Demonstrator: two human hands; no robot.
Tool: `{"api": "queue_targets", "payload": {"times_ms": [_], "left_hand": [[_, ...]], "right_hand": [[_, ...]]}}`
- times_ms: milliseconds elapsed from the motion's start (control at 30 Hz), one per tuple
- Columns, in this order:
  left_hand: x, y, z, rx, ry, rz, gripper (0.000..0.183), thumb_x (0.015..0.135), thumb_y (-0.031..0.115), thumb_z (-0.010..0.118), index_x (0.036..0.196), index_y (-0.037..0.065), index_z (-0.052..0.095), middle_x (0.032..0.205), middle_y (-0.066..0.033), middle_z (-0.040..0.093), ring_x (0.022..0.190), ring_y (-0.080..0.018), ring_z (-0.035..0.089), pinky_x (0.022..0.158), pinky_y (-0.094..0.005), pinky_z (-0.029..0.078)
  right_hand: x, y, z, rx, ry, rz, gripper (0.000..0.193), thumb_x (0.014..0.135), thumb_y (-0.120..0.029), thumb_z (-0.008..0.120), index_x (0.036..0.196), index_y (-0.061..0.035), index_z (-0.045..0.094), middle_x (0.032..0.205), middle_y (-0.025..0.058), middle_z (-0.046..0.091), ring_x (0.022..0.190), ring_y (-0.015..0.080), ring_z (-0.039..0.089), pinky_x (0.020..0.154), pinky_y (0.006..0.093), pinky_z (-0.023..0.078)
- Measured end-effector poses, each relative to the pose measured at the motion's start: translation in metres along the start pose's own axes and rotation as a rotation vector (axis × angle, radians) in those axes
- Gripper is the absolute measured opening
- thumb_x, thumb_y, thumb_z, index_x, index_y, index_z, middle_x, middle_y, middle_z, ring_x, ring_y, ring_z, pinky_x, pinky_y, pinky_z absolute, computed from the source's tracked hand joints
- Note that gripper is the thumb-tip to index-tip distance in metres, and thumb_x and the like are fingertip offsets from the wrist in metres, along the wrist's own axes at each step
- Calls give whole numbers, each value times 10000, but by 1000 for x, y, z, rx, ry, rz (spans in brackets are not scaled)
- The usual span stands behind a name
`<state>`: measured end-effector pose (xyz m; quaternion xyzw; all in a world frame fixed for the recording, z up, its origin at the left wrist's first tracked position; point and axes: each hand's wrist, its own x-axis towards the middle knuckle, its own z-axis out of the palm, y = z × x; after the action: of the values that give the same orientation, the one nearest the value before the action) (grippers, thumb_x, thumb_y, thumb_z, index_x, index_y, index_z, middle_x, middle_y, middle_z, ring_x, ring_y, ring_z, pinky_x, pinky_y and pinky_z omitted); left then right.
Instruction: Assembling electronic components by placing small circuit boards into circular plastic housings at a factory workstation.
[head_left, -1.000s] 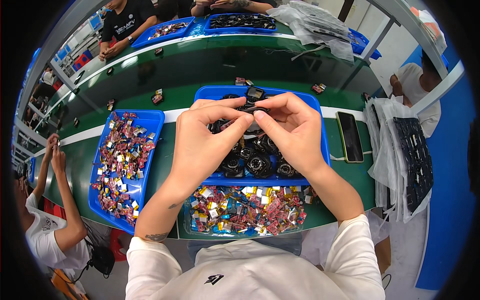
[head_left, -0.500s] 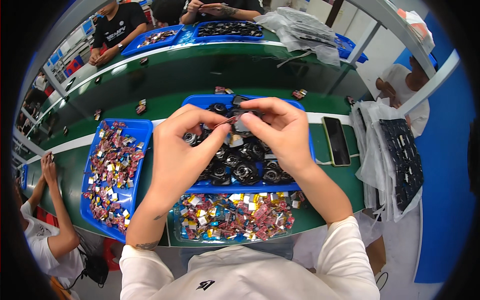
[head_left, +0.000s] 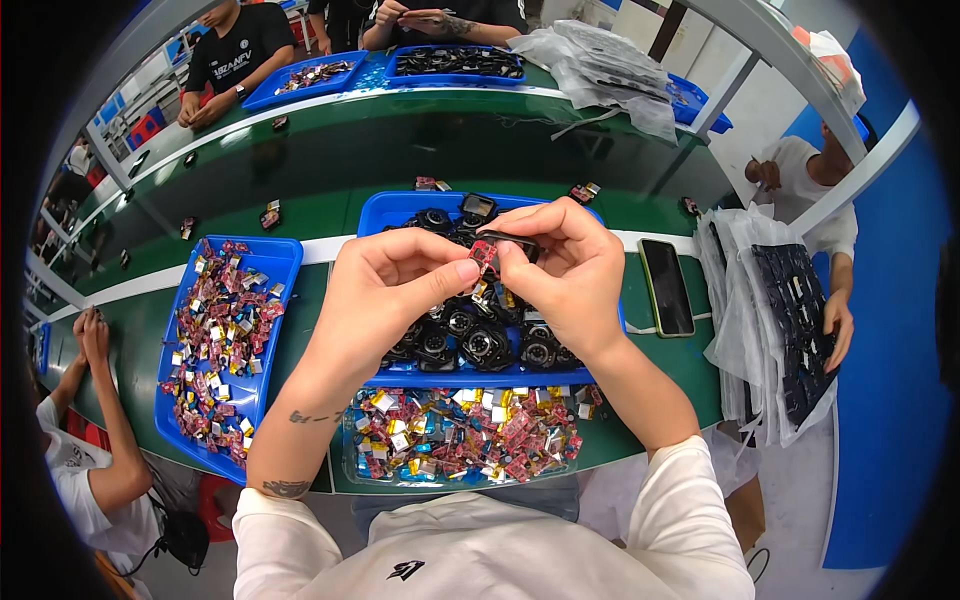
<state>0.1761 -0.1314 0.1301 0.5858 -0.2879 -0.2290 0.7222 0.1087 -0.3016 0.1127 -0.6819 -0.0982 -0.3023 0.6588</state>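
Observation:
Over a blue tray (head_left: 480, 379) of round black watch-like cases (head_left: 487, 343), both my hands meet at chest height. My left hand (head_left: 385, 285) pinches a small red circuit board (head_left: 484, 256) between thumb and fingertips. Its face shows toward me. My right hand (head_left: 575, 275) is closed round a black case (head_left: 517, 240), its thumb lying against the board's right edge. The board is right at the case; whether a wire joins them I cannot tell. Nearer me, a clear tray (head_left: 350, 468) is heaped with red boards and silver-and-yellow battery cells (head_left: 490, 425).
A long blue tray (head_left: 287, 252) of similar boards stands left. A phone (head_left: 666, 288) lies right, beside stacked sheets of black parts (head_left: 785, 310) in white wrapping, with a co-worker's hand (head_left: 838, 330) on them. Small parts (head_left: 270, 214) sit along the green belt (head_left: 330, 160). Other people work across and left.
The red board has turned from edge-on to face-on, and my hands have shifted slightly. Parts on the belt moved a little left. At right, the co-worker's hand has come onto the wrapped stack.

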Motion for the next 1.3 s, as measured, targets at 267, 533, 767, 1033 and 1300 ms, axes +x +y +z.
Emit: {"api": "queue_targets", "payload": {"times_ms": [267,533,767,1033,1300], "left_hand": [[-1,1,5,119,118,47,90,819,42,733,875,-11,686,841,-70,698,760,-91,640,703,-220,502],[1,-5,5,133,139,89,141,811,78,756,886,-8,673,822,-55,690,741,-76,639,681,-197,502],[3,-13,9,139,114,145,181,818,122,761,919,-4,681,829,-51,693,732,-73,641,669,-204,500],[3,-10,0,252,98,141,198,803,167,769,895,10,690,799,-15,684,677,-39,560,636,-206,458],[-6,2,11,844,221,768,182,646,122,826,769,65,705,702,-30,534,674,-182,489,576,-307,390]], "right_hand": [[0,-4,0,122,-43,-15,132,816,74,657,940,53,615,1000,119,639,932,143,642,733,240,573],[0,-3,1,160,-43,-30,126,809,84,666,913,50,605,987,131,632,892,135,636,699,241,568],[-4,-7,0,92,-1,47,126,820,46,684,921,36,610,913,102,660,792,113,649,662,220,546],[11,-14,-11,25,-202,280,179,846,-36,696,1002,34,642,928,86,678,846,115,662,740,234,543],[10,-3,-11,67,-91,192,193,861,-24,680,1037,44,640,953,96,678,877,129,662,768,254,556]]}}
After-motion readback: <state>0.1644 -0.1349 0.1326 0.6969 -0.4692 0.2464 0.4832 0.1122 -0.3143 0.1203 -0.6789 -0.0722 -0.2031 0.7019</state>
